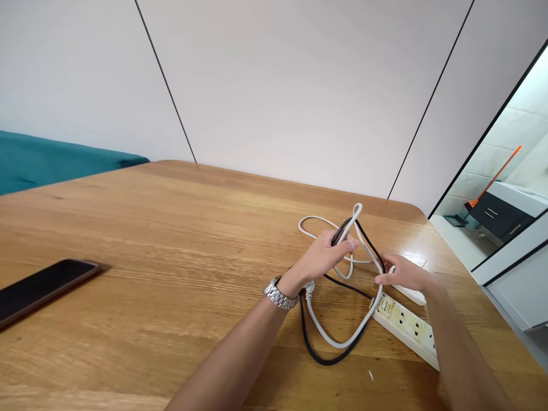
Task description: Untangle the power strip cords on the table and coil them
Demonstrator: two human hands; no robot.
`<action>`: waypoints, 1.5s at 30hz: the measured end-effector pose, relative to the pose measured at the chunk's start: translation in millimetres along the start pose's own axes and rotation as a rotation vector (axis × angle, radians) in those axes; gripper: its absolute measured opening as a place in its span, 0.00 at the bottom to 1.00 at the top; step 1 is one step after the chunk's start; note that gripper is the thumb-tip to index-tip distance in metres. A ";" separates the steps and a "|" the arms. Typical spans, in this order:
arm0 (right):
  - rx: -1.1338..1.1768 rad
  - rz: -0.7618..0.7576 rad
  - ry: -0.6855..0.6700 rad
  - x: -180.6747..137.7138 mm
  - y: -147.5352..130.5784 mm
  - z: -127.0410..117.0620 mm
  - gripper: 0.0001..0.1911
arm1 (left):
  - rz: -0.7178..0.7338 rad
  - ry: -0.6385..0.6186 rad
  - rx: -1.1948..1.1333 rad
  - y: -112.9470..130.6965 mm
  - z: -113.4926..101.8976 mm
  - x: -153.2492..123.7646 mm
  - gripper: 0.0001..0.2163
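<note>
On the wooden bench [171,228] my left hand [323,257] grips looped white and black cables [342,341], limp and light, while my right hand [405,273] pinches them beside the power strip [409,328].

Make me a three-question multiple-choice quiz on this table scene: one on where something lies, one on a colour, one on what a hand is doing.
1. Where does the phone lie?
A. Far left on the table
B. On the power strip
C. Under the right hand

2. What colours are the cables?
A. Red and blue
B. One white cable, one black cable
C. Both green

3. What is the left hand doing?
A. Resting flat on the table
B. Holding the phone
C. Gripping the cable loops

Answers: 1 A, the dark phone sits near the left edge, far from both hands. 2 B, a white and a black loop hang together beside the power strip. 3 C, its fingers close around the loops, while the right hand pinches them.
</note>
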State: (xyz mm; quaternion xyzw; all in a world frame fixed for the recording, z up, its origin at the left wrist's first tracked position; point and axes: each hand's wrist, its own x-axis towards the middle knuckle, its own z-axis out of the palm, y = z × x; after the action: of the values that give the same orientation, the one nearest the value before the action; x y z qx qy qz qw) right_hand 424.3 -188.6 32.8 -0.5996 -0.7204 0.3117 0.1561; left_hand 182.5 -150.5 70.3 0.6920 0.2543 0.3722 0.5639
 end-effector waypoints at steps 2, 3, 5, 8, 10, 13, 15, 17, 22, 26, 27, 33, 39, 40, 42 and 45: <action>0.017 -0.023 -0.008 -1.2 -1.7 -1.0 0.22 | 0.024 -0.002 0.102 1.4 -1.6 -0.9 0.16; 0.020 -0.025 -0.011 -1.7 -2.5 -1.0 0.21 | 0.028 -0.003 0.138 1.4 -2.6 -1.0 0.17; 0.022 -0.008 -0.018 -3.0 -4.4 -0.6 0.21 | 0.027 0.009 0.196 -0.1 -5.3 -0.3 0.17; 0.008 0.062 -0.065 -4.5 -8.2 1.6 0.22 | 0.039 0.057 0.275 -3.8 -10.8 2.4 0.18; 0.005 0.091 -0.097 -5.1 -11.8 3.4 0.24 | 0.069 0.088 0.318 -6.0 -14.8 4.3 0.19; 0.006 0.085 -0.118 -5.7 -17.3 5.0 0.22 | 0.129 0.129 0.360 -8.4 -20.8 5.9 0.18; -0.004 0.082 -0.112 -6.5 -19.3 4.4 0.21 | 0.163 0.158 0.393 -9.5 -24.6 6.3 0.18; -0.020 0.090 -0.082 -7.3 -18.3 2.9 0.22 | 0.182 0.187 0.425 -10.9 -28.2 6.5 0.17; -0.048 0.138 -0.034 -7.8 -8.0 0.1 0.28 | 0.186 0.239 0.447 -14.7 -34.8 8.0 0.17; -0.079 0.154 -0.042 -7.2 -5.7 0.0 0.25 | 0.174 0.305 0.469 -16.0 -35.8 8.8 0.17; -0.088 0.159 -0.042 -7.2 -6.0 -0.1 0.25 | 0.175 0.310 0.481 -15.8 -35.6 8.8 0.17; -0.149 0.193 0.040 -9.5 -5.7 -4.5 0.21 | 0.157 0.292 0.475 -13.1 -34.6 8.2 0.17; -0.235 0.257 0.097 -11.2 -3.6 -8.7 0.16 | 0.145 0.298 0.505 -12.3 -34.1 8.5 0.17; -0.234 0.247 0.097 -11.0 -3.2 -8.5 0.16 | 0.145 0.297 0.507 -12.7 -34.1 8.8 0.17; -0.207 0.197 0.094 -10.6 -3.0 -7.2 0.16 | 0.144 0.300 0.504 -14.1 -34.3 9.5 0.16; -0.124 0.100 0.081 -9.2 -5.1 -3.2 0.19 | 0.136 0.311 0.489 -16.6 -35.0 10.5 0.16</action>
State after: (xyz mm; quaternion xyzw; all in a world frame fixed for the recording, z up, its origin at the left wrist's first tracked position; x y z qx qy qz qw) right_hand 424.5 -197.0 39.9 -0.6554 -0.7006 0.2494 0.1321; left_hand 161.8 -117.8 59.6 0.7574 0.3728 0.4382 0.3087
